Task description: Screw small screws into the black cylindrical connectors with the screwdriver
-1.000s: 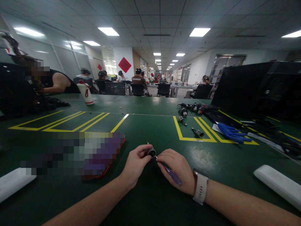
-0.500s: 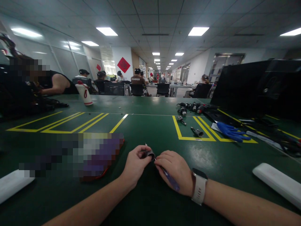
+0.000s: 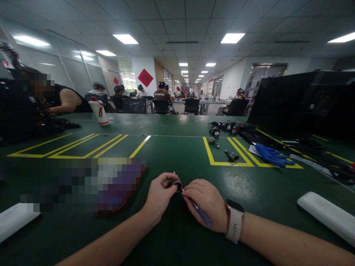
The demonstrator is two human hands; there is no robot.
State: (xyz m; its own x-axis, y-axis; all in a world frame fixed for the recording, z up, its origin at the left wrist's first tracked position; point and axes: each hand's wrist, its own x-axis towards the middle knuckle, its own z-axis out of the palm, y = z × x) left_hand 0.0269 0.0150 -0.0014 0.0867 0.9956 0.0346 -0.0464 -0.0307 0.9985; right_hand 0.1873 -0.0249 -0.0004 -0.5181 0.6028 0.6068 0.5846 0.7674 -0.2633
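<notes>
Just above the table, my left hand [image 3: 161, 195] pinches a dark grey cone-shaped metal part [image 3: 176, 184], its wide hollow end facing toward me and to the right. My right hand [image 3: 206, 203] is closed on a screwdriver [image 3: 203, 216] with a translucent purple handle. The thin shaft points up and left to the rim of the cone; whether its tip touches inside I cannot tell. A pale watch band is on the right wrist. Another similar grey cone part [image 3: 232, 156] lies on its side inside a yellow-taped box at the right.
Small metal fittings [image 3: 214, 142] and dark connectors [image 3: 216, 132] lie farther back. A blue glove [image 3: 270, 155] is at the right, near a white bar [image 3: 327, 218]. A white cup [image 3: 99, 112] stands back left; a blurred, red-edged item [image 3: 122, 188] lies left. A person [image 3: 68, 98] sits far left.
Both hands stay almost in place, with the cone part and screwdriver still held. The cone's opening is turned slightly more toward me.
</notes>
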